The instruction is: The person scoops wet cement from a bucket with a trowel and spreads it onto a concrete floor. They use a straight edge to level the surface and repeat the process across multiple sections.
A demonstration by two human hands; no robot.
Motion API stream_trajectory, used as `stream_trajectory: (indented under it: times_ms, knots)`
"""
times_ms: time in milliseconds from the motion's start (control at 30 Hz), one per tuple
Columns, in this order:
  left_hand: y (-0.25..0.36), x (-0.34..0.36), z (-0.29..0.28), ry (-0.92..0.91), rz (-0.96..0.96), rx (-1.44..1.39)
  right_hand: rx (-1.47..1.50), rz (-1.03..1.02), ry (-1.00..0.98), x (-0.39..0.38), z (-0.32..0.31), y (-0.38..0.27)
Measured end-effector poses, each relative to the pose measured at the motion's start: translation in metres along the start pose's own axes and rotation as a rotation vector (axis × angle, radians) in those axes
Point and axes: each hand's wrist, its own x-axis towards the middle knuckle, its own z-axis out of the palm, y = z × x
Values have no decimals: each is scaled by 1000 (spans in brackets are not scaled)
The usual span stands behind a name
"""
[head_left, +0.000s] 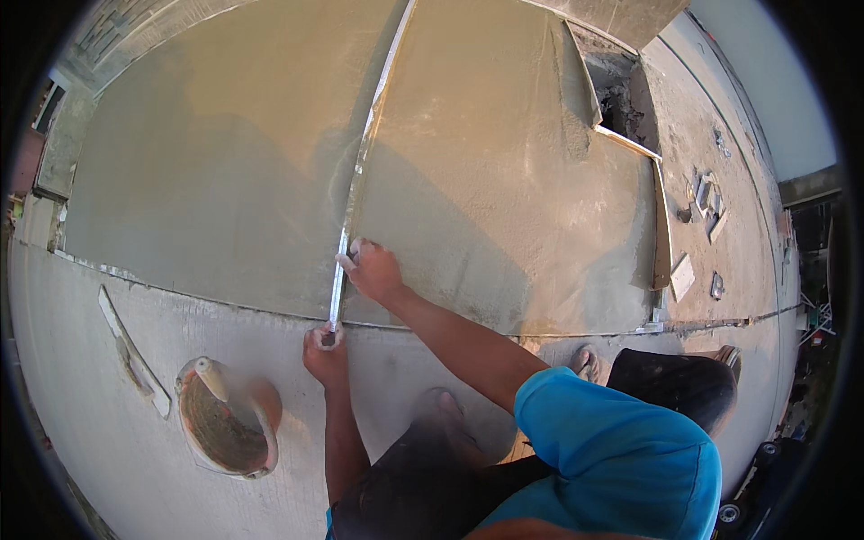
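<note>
A long straight metal strip (369, 135) runs across the smooth wet cement surface (198, 135). My left hand (325, 357) grips its near end at the edge of the cement, fingers curled round it. Higher up, my right hand (372, 270) is closed on the same strip, with pale cement on its fingertips. My right forearm reaches diagonally up from the lower right in a blue sleeve.
A bucket (225, 427) and a long flat float (126, 337) lie left on the lower concrete. An edged rectangular pit (621, 99) interrupts the cement at upper right. Small tiles and metal pieces (706, 193) lie beyond. My feet (587, 362) are on the concrete below.
</note>
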Motion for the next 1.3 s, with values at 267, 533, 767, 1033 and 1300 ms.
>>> stream_trajectory:
  times_ms: [267,533,767,1033,1300]
  knots:
    - [5,-6,3,38,-2,-72,-86,40,1,47,-49,11]
    - [8,-15,10,-113,-32,-92,-286,183,-190,52,-33,-1]
    - [30,-37,7,-102,81,-60,-313,112,-100,38,-47,12]
    - [6,-8,-23,-26,6,-85,-144,44,-97,53,-6,-34]
    - [-16,24,-22,-93,-82,7,-107,126,-248,78,18,-67]
